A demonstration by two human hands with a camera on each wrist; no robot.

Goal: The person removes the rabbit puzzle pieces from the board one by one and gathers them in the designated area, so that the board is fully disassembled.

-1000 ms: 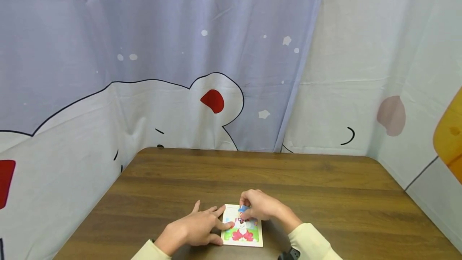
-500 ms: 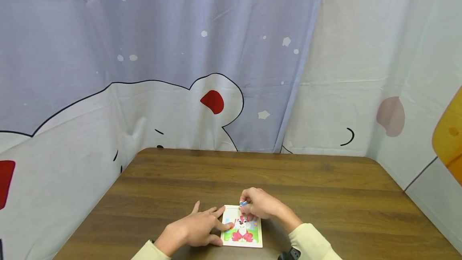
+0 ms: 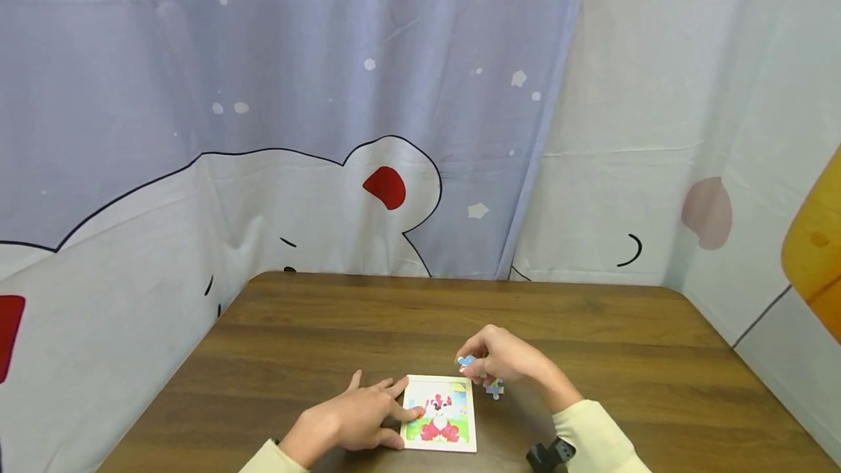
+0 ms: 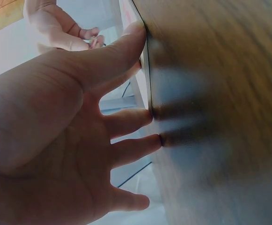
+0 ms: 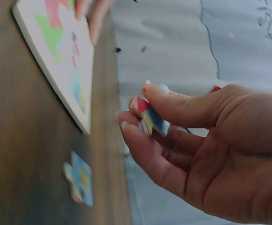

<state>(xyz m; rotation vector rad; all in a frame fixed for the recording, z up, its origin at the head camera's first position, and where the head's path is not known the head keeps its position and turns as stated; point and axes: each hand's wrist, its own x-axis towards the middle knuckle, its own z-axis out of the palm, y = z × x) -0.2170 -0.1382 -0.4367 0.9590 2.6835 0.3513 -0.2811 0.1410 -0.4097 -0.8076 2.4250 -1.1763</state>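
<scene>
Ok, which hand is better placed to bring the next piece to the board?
Likely the right hand: it pinches a puzzle piece near the far right corner of the board. The left hand rests on the board's left side, suited to steadying it.

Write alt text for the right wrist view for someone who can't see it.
A person's right hand pinches at least one small jigsaw piece. At upper left, a framed puzzle lies on a wooden table, touched by the left hand; below it lies at least one loose piece.
</scene>
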